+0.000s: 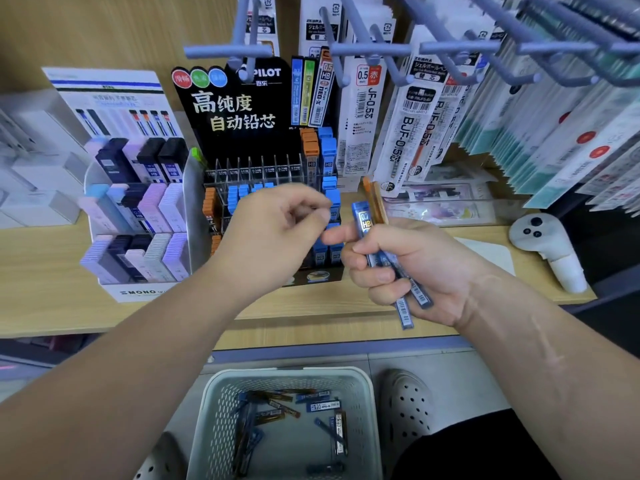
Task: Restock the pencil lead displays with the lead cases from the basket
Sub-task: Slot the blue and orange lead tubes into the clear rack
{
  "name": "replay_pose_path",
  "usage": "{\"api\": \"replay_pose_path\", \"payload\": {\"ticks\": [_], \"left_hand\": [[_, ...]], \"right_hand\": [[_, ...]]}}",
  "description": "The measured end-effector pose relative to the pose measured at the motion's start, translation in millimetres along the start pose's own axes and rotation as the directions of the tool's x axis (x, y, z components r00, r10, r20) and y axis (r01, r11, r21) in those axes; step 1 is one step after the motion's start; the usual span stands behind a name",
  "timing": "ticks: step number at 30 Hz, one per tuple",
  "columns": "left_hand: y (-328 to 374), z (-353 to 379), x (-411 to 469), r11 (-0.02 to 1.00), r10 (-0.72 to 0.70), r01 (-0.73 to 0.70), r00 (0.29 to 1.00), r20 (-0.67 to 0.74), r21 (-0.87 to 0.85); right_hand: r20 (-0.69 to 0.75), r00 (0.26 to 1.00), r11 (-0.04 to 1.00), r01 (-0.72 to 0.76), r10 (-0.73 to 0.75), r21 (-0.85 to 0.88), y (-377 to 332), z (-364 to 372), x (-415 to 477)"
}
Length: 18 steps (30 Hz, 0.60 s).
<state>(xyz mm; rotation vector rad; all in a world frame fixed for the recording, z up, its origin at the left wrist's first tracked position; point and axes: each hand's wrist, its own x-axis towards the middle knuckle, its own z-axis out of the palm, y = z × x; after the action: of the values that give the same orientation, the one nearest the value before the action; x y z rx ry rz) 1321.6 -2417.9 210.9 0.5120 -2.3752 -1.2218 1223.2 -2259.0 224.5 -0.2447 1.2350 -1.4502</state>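
My right hand [401, 261] grips a bundle of lead cases [367, 221], blue ones and orange ones fanned upward, in front of the black Pilot display [242, 133]. My left hand [277, 230] hovers just left of the bundle with its fingers loosely curled and thumb near forefinger; nothing shows between them. The display's clear slots hold blue cases [329, 157] and orange cases [310, 147]; its front rows are partly hidden behind my hands. Below, on the floor, a pale green basket [214, 410] holds several loose lead cases [322, 405].
A white Mono display [135, 209] with pastel and dark cases stands left of the Pilot one. Refill packs [408, 133] hang from grey hooks [374, 50] above and to the right. A white controller [540, 237] lies on the wooden shelf [52, 299]. My shoe [405, 407] is beside the basket.
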Motion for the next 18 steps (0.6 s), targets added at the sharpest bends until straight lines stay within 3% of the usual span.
{"api": "replay_pose_path", "payload": {"ticks": [2,4,10,18], "left_hand": [[14.0,-0.4,-2.2,0.939,-0.149,0.166,0.986,0.08,-0.3],[20.1,0.2,-5.9,0.884,-0.164,0.225,0.97,0.181,-0.409],[11.4,-5.2,-8.7,0.844,-0.234,0.31,0.947,0.22,-0.437],[11.0,-17.3,0.8,0.799,-0.353,0.311,0.936,0.017,-0.515]], "right_hand": [[0.041,0.999,0.999,-0.028,0.029,-0.022,1.9,5.3,-0.1],[0.075,0.996,0.998,-0.046,0.05,-0.047,4.5,10.2,1.2],[0.005,0.998,0.994,-0.07,0.07,-0.079,9.1,14.6,6.1],[-0.084,0.996,0.999,-0.022,0.019,-0.032,1.0,8.5,4.1]]}}
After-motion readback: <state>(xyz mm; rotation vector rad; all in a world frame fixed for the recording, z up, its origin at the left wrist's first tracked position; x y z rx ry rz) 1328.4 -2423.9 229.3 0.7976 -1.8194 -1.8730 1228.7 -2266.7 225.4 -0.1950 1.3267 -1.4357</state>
